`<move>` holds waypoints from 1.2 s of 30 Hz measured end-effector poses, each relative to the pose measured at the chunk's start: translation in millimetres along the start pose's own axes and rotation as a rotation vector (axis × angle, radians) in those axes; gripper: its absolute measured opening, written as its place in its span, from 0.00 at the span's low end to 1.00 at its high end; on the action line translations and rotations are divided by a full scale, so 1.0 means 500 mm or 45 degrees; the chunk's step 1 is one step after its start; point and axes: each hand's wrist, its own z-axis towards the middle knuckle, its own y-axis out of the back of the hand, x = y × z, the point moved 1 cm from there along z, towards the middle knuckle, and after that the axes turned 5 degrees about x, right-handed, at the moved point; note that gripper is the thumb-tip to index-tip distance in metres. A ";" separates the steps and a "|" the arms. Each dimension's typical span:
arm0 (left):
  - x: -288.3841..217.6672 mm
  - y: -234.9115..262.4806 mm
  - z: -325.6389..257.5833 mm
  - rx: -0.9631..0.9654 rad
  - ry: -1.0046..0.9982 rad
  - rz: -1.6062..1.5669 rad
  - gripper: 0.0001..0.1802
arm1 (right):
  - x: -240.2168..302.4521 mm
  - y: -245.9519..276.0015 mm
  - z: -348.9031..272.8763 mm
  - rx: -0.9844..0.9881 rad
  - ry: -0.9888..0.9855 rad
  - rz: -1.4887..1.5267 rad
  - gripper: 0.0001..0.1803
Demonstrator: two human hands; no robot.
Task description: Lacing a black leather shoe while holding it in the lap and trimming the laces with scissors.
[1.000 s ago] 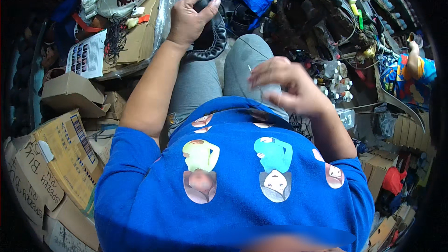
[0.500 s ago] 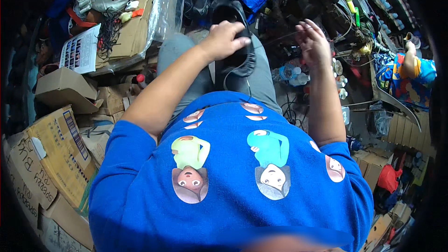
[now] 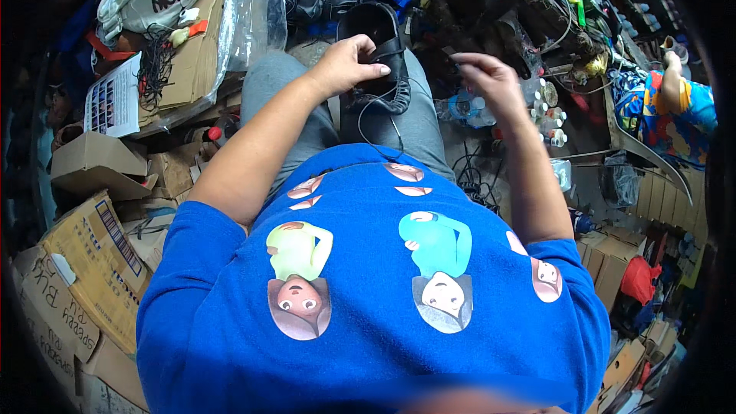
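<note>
left hand grip: around open-topped black leather-look shoe, at rim | handling: probably light, pliable, slightly slick; firm rim best | right hand grip: can't tell

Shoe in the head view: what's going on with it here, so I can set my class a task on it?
A person's left hand holds a black shoe over the grey trousers. The right hand is raised to the right, apart from the shoe; whether it holds anything is too small to tell. A dark thread loops below the shoe.
</note>
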 end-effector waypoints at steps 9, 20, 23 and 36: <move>0.024 0.009 0.000 0.095 0.005 -0.146 0.17 | 0.011 -0.101 0.027 0.228 0.214 -0.419 0.12; -0.033 0.021 -0.010 0.137 0.106 0.045 0.15 | 0.052 -0.102 0.021 0.256 0.228 -0.688 0.09; -0.062 0.031 -0.001 0.159 -0.429 0.315 0.16 | 0.052 -0.101 0.023 0.279 0.231 -0.749 0.09; -0.084 0.014 0.098 0.778 -0.116 0.111 0.21 | -0.048 -0.078 0.040 0.444 -0.208 0.201 0.09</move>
